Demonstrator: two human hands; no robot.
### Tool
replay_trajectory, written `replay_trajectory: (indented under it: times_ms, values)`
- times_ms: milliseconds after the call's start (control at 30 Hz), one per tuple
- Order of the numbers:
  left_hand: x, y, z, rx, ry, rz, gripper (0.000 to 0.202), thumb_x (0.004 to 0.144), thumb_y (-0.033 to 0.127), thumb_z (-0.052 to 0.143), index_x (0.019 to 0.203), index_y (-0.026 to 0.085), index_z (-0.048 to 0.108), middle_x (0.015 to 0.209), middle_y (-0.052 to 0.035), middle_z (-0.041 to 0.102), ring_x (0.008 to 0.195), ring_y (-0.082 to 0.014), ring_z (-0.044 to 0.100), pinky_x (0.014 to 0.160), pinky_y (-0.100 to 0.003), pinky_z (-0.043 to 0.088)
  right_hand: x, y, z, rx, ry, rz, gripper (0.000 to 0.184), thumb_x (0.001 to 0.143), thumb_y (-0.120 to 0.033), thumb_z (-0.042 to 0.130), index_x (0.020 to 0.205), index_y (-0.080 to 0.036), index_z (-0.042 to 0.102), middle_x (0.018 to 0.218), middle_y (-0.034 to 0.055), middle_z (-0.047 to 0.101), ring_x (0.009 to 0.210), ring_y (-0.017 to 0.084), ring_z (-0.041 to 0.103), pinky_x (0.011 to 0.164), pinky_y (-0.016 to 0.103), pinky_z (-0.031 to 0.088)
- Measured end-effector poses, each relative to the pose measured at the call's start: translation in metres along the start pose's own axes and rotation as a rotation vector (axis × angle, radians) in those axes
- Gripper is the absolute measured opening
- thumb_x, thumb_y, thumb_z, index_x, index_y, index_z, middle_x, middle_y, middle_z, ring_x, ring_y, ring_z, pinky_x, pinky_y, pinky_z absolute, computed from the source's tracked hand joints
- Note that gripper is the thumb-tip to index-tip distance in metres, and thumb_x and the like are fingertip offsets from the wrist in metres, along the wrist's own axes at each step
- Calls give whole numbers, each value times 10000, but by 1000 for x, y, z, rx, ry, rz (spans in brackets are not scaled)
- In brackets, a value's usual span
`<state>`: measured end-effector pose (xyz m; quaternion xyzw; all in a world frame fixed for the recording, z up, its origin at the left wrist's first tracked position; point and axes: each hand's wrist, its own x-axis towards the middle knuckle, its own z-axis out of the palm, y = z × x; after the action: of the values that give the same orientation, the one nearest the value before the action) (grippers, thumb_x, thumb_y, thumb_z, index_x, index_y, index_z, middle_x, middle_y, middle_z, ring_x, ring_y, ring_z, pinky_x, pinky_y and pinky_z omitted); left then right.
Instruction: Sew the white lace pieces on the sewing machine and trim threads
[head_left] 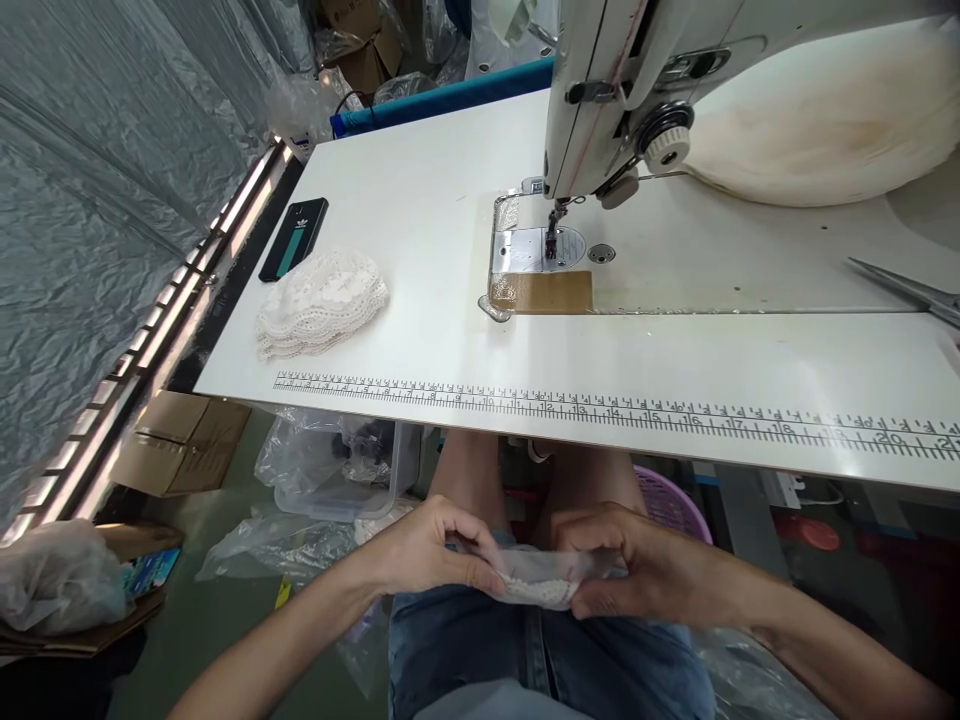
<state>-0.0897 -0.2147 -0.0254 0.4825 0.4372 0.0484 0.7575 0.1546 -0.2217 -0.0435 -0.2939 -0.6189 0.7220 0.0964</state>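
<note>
Both my hands are down in my lap, below the front edge of the white sewing table (pixel 450 330). My left hand (pixel 431 550) and my right hand (pixel 637 570) each pinch one end of a small clear plastic bag (pixel 536 580) with small white pieces inside. Their fingers are curled closed on the bag. On the table's left lies a pile of white lace trim (pixel 322 300), with a black phone (pixel 294 238) just behind it. The sewing machine (pixel 622 100) stands at the back right, its needle and presser foot (pixel 553 240) over the metal plate.
A printed ruler (pixel 600 405) runs along the table's front edge. Scissors (pixel 911 290) lie at the far right. Cream fabric (pixel 825 120) is heaped behind the machine. Under the table are cardboard boxes (pixel 180 440), plastic bags (pixel 315 470) and a purple basket (pixel 671 505).
</note>
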Motion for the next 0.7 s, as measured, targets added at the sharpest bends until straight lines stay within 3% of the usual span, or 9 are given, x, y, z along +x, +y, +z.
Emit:
replay_trajectory:
  times_ms: [100,400,700]
  values:
    - [0,-1,0,16,-11,32,198,661,283,766,762,116,735,787,-76,708,733,-159,620,696,-236,472,0,4,0,73,-18,10,213,792,-335,664,728,-141,604,774,-11,511,689,112,504,573,201,337]
    - [0,0,6,40,19,-17,214,668,295,759,784,117,742,699,-56,701,631,-123,601,592,-186,458,-1,10,2,222,-34,49,251,775,-378,677,773,-127,666,795,11,571,691,117,531,575,206,365]
    - [1,1,6,85,21,14,226,687,300,744,815,114,742,750,-78,716,704,-160,644,640,-208,490,0,14,4,132,-21,7,264,802,-390,659,793,-128,683,786,14,575,685,118,532,576,208,358]
